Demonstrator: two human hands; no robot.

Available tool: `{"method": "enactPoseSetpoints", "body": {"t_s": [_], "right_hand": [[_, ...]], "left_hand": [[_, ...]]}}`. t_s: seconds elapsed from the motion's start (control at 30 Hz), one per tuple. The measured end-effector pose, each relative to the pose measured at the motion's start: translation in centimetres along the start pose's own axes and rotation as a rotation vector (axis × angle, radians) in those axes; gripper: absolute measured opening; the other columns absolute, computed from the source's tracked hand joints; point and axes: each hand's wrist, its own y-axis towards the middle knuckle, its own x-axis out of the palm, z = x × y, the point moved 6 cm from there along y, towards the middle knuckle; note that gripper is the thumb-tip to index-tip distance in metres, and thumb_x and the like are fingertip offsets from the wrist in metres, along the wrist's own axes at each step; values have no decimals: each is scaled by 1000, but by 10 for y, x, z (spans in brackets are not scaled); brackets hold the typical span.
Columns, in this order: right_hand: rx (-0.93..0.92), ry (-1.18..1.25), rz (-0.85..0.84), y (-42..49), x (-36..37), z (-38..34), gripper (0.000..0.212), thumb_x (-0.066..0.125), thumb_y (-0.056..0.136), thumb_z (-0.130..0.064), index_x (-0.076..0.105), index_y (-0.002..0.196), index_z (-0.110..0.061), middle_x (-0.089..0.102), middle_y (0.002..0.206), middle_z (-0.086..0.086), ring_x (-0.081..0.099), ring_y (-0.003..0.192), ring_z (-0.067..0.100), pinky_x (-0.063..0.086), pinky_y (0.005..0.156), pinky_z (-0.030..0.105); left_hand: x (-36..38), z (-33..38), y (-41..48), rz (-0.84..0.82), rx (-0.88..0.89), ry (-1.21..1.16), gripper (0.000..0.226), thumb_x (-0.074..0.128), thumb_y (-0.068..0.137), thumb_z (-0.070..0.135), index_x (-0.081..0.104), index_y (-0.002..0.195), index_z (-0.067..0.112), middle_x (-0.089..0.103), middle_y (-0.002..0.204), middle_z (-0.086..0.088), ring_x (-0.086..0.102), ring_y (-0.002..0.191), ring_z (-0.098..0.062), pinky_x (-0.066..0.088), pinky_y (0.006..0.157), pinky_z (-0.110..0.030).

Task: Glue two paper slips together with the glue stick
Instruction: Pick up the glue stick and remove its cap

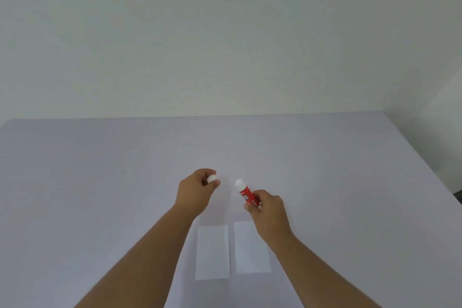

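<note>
Glue stick [247, 195], a red cylindrical tube with white print and a white tip showing at its far end, sits in my right hand [268, 212]. My fingers are curled closed around its lower half, and the tube tilts up and to the left, held above the pale grey counter [100, 182]. My left hand [197, 189] is closed too, pinching a small round white cap [211, 178] between thumb and fingertips; only the cap's rounded end shows past my fingers. The two hands are near each other but apart, with the cap to the left of the tube's white tip and a gap between them.

Two white rectangular paper slips lie flat on the counter closer to me than my hands. The left slip [212, 252] and the right slip [250, 250] sit side by side, long edges parallel, just beside each other with a narrow strip of counter between them. My right forearm crosses the right slip's far right corner. Neither hand touches the paper.
</note>
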Motion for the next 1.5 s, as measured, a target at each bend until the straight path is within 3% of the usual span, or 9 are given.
{"method": "enactPoseSetpoints", "body": {"t_s": [0.2,0.3,0.53,0.7,0.83,0.97,1.07,1.33,1.5], "right_hand": [[-35,63,18,-5,-2,-1,15,64,84,-23,63,99,-20,65,88,3,57,80,15,39,64,16],[-40,83,30,-7,-2,-1,18,65,84,-23,63,102,-19,66,90,2,57,80,13,39,64,12],[-30,102,31,-12,2,2,18,66,83,-28,63,100,-23,65,89,-1,56,75,9,38,62,10],[-24,107,29,-14,3,3,17,67,82,-29,63,99,-26,60,78,-18,56,71,-3,38,56,6],[-21,150,13,-18,2,0,12,66,83,-30,61,93,-33,57,76,-26,55,77,-13,38,58,6],[6,263,-19,-23,-1,-10,23,66,83,-30,53,77,-47,61,83,-23,58,81,-2,42,68,12],[16,372,-65,-29,-2,-20,23,68,81,-28,58,78,-48,66,88,-14,62,85,8,50,80,23],[70,525,-183,-54,-9,-33,30,75,73,-19,65,90,-41,69,90,-15,62,86,7,52,84,25],[199,751,-245,-67,-13,-29,34,73,77,-14,60,108,-17,68,93,6,65,82,14,53,78,25]], "left_hand": [[26,-30,-1,-61,31,199,21,65,84,20,64,105,18,62,105,-1,59,85,-14,38,63,-18],[31,-35,-2,-64,52,251,21,65,85,19,64,106,17,60,106,-1,55,86,-14,39,72,-22],[36,-40,0,-50,61,252,22,64,85,18,63,107,19,60,105,2,53,85,-13,38,73,-23],[40,-45,2,-61,69,271,26,64,84,17,60,110,21,60,110,0,54,85,-15,41,72,-25],[35,-40,-2,-52,99,251,41,67,82,18,57,121,24,52,125,1,56,102,-19,48,85,-30],[16,-14,-19,54,88,-39,33,66,82,18,64,114,25,61,116,6,60,95,-13,46,76,-17],[27,4,-40,-235,-43,-496,21,69,81,28,71,102,29,72,104,9,64,99,-8,46,79,-21],[18,19,-65,-192,-80,-678,23,73,79,29,73,100,18,74,93,3,66,96,-13,48,78,-22],[13,19,-74,-236,-89,-784,19,69,84,24,73,99,12,76,87,5,69,94,-12,52,75,-17]]}}
